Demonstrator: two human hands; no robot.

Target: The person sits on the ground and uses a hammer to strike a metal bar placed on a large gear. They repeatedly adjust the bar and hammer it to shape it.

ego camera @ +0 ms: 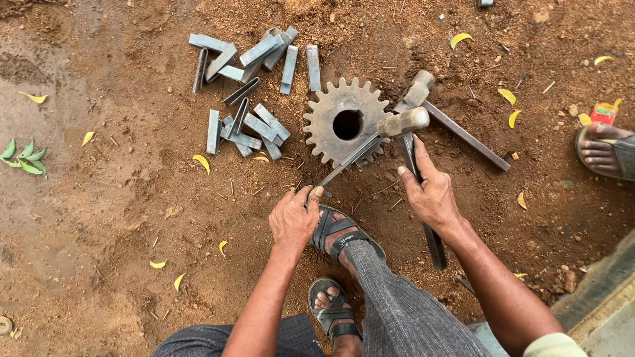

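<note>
- Left hand [293, 218] clamped on thin metal rod [350, 158], tip lying on gear [346, 123], frame centre.
- Right hand [430, 192] gripping hammer [405, 121] handle; head over gear.
- Cut metal bars [248, 92] upper left on dirt.

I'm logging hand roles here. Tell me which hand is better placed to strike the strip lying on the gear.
Probably the right hand: it grips the hammer, whose head sits over the metal strip on the gear. The left hand holds the strip's near end.
</note>
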